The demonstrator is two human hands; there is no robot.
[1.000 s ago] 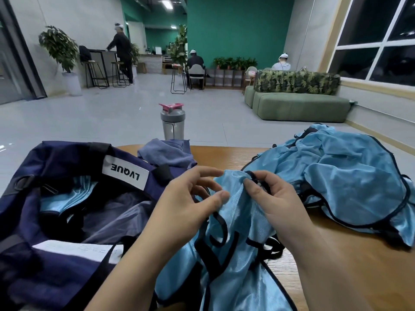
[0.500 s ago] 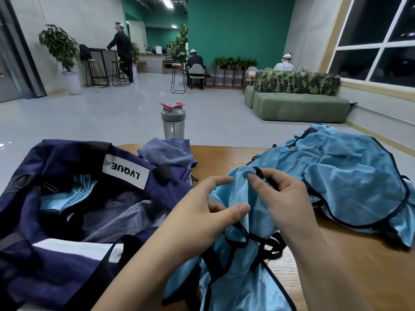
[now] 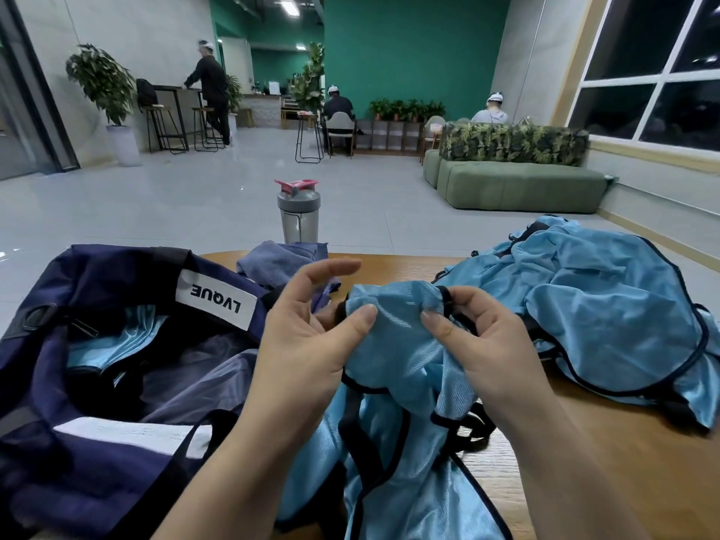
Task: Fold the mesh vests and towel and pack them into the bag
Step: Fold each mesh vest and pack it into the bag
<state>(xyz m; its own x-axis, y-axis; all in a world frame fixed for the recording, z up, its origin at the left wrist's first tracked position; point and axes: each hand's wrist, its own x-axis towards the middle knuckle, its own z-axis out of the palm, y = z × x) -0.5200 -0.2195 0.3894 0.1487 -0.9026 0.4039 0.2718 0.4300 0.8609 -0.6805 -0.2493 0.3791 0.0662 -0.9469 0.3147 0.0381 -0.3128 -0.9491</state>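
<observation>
Two hands on one blue vest

Both hands pinch the mesh vest (image 3: 393, 344) at frame centre: left hand (image 3: 307, 344) by thumb, fingers spread; right hand (image 3: 479, 352) curled round its trim. The open bag (image 3: 97, 383) sits lower left, the vest pile (image 3: 607, 305) right.

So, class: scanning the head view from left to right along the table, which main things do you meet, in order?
Navy bag → left hand → held blue mesh vest → right hand → pile of blue vests.
</observation>
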